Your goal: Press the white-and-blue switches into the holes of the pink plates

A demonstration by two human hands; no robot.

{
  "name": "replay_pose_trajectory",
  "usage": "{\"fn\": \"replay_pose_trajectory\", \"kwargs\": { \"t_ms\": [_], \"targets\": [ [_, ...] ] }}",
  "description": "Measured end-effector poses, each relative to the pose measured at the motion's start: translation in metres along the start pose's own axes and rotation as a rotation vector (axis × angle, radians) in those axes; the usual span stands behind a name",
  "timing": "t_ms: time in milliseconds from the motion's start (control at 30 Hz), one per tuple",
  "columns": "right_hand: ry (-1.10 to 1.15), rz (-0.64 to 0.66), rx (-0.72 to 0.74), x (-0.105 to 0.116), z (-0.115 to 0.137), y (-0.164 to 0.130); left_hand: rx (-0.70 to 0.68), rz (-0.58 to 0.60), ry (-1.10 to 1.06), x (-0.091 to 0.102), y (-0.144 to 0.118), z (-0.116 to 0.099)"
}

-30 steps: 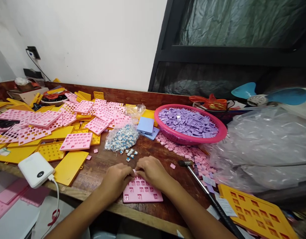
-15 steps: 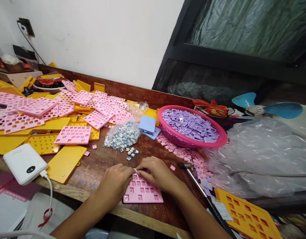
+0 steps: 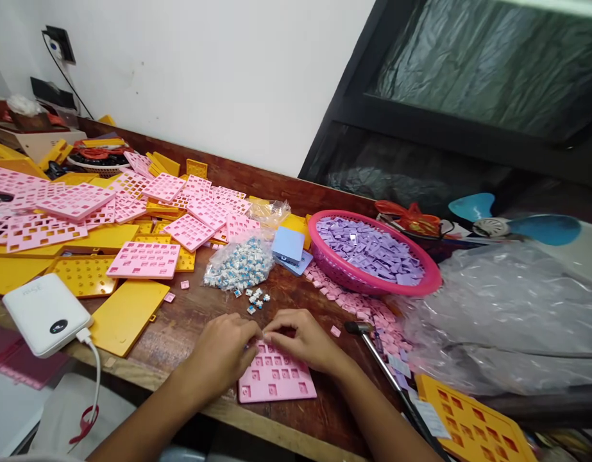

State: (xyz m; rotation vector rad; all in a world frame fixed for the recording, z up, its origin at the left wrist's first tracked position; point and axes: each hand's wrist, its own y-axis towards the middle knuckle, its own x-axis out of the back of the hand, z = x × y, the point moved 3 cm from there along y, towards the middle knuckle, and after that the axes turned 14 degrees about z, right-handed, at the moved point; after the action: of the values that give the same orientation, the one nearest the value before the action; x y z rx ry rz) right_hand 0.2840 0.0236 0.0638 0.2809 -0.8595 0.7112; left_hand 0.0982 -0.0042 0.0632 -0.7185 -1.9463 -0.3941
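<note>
A pink plate with square recesses (image 3: 277,382) lies flat near the table's front edge. Over its far edge, my left hand (image 3: 228,346) and my right hand (image 3: 298,337) meet with fingers curled and fingertips pinched close together. Whatever they pinch is too small and too covered to make out. Just beyond the hands, several small white-and-blue pieces (image 3: 257,298) lie loose. Behind them a clear plastic bag (image 3: 240,263) is full of the same pieces. A small pink tile (image 3: 335,331) rests right of my right hand.
A pink basket (image 3: 319,253) of purple tiles (image 3: 372,250) stands on the right above scattered pink tiles (image 3: 338,296). A hammer (image 3: 380,359) lies beside my right forearm. Pink grid plates (image 3: 79,200), yellow panels (image 3: 127,314) and a white power bank (image 3: 40,314) crowd the left.
The view has shifted slightly. A small white bit seen between the fingertips before is now hidden. My left fingers have drawn back a little and curled; the pink plate stays in place.
</note>
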Motion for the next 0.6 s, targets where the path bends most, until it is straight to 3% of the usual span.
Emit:
{"fn": "replay_pose_trajectory", "kwargs": {
  "t_ms": [133,267,367,600],
  "targets": [
    [0.020,-0.242,0.032,-0.001,-0.013,0.010,0.016,-0.106,0.061,0.001,0.002,0.004],
    [-0.060,-0.195,0.019,-0.010,-0.021,0.020,0.016,-0.061,0.165,-0.016,0.005,0.006],
    [-0.068,-0.231,-0.046,-0.011,-0.027,0.023,0.017,0.002,0.173,-0.025,0.004,0.007],
    [0.015,-0.264,-0.062,-0.001,-0.029,0.015,0.027,-0.045,0.045,-0.017,0.000,0.006]
  ]
}}
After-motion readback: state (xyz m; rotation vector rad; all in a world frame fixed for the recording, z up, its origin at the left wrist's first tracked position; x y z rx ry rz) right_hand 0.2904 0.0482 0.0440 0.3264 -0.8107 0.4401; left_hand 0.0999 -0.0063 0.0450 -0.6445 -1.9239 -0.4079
